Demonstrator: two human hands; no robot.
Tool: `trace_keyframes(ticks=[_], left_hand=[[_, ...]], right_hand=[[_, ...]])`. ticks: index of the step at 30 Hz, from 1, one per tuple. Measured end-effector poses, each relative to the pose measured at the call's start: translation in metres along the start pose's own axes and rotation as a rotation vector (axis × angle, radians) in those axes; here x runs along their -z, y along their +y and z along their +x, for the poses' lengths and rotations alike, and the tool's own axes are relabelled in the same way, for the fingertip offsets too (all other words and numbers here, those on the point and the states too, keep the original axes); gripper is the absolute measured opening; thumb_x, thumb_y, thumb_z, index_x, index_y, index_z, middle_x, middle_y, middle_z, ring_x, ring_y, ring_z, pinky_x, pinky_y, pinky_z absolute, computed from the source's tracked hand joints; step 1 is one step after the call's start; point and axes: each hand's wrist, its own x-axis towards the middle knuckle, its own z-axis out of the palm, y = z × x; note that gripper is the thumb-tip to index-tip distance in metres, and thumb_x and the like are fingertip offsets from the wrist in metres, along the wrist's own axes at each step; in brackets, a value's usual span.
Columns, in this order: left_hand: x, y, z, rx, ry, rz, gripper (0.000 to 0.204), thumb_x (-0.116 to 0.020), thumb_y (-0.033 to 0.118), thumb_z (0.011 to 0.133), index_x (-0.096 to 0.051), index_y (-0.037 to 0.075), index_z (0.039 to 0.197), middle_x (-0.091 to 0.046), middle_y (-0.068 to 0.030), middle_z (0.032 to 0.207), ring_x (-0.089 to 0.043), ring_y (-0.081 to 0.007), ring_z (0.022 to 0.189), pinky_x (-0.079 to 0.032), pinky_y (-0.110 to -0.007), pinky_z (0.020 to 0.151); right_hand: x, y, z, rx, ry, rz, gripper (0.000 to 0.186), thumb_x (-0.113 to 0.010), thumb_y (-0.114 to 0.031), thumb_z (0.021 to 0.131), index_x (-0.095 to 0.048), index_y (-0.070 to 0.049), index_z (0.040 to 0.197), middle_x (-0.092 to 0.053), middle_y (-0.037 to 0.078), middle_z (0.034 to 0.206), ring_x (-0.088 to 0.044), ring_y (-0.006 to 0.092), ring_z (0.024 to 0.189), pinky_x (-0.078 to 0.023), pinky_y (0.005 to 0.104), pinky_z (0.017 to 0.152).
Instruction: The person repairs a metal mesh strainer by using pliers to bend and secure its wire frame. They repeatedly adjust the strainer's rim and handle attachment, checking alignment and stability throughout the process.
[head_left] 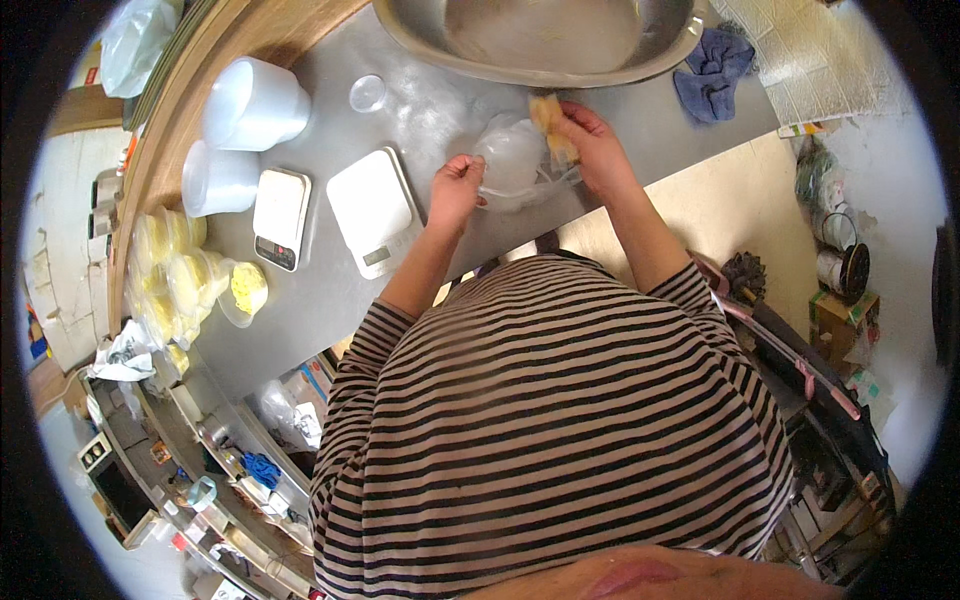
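While the left hand (456, 190) is pinching plastic (508, 158), the right hand (597, 148) a tan wad (547, 115), tugging may be risking tears.

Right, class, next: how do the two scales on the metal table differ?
The larger scale has a broader platform than the smaller scale. The smaller scale has a dark panel; the larger scale, a pale one. The larger scale lies nearer the left hand than the smaller scale. Both have pale platforms and rest on the table.

A loose top (560, 420), horizontally striped black and pale beige, has matching sleeves (384, 332).
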Motion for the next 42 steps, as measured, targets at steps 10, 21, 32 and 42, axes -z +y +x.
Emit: trace_keyframes(ticks=[10,21,32,42], left_hand=[[-0.001,0.016,-0.03,-0.311,-0.067,0.349,0.018,-0.064,0.021,0.086,-0.062,0.003,0.092,-0.061,-0.0044,0.073,-0.057,-0.0156,0.064,-0.049,-0.031,0.059],[0.036,-0.012,-0.022,0.077,0.001,0.547,0.025,-0.063,0.019,0.082,-0.064,-0.002,0.096,-0.068,-0.0107,0.083,-0.064,-0.0237,0.074,-0.049,-0.034,0.07],[0.026,0.017,-0.045,-0.064,-0.221,-0.34,0.013,-0.054,0.014,0.095,-0.062,0.005,0.091,-0.066,-0.0054,0.086,-0.059,-0.0128,0.08,-0.046,-0.027,0.077],[0.022,0.021,-0.056,-0.124,-0.272,-0.38,0.018,-0.051,0.018,0.099,-0.06,0.006,0.088,-0.062,-0.0033,0.078,-0.057,-0.0132,0.077,-0.045,-0.028,0.076]], right_hand=[[-0.047,0.061,0.024,0.017,0.085,-0.879,0.039,-0.068,-0.024,0.078,-0.063,0.001,0.108,-0.067,0.016,0.103,-0.063,0.0258,0.093,-0.049,0.0349,0.082],[-0.007,0.044,-0.02,0.424,0.26,-1.008,0.027,-0.061,-0.006,0.079,-0.063,-0.001,0.106,-0.06,0.015,0.112,-0.057,0.0349,0.101,-0.044,0.0406,0.091],[0.038,0.032,-0.022,0.581,0.149,-1.292,0.025,-0.065,-0.014,0.079,-0.066,-0.006,0.103,-0.063,0.014,0.096,-0.056,0.0344,0.093,-0.047,0.0419,0.084],[-0.035,0.035,-0.011,0.483,-0.11,-1.148,0.03,-0.065,-0.027,0.083,-0.066,-0.005,0.104,-0.064,0.015,0.102,-0.06,0.033,0.097,-0.048,0.0399,0.084]])
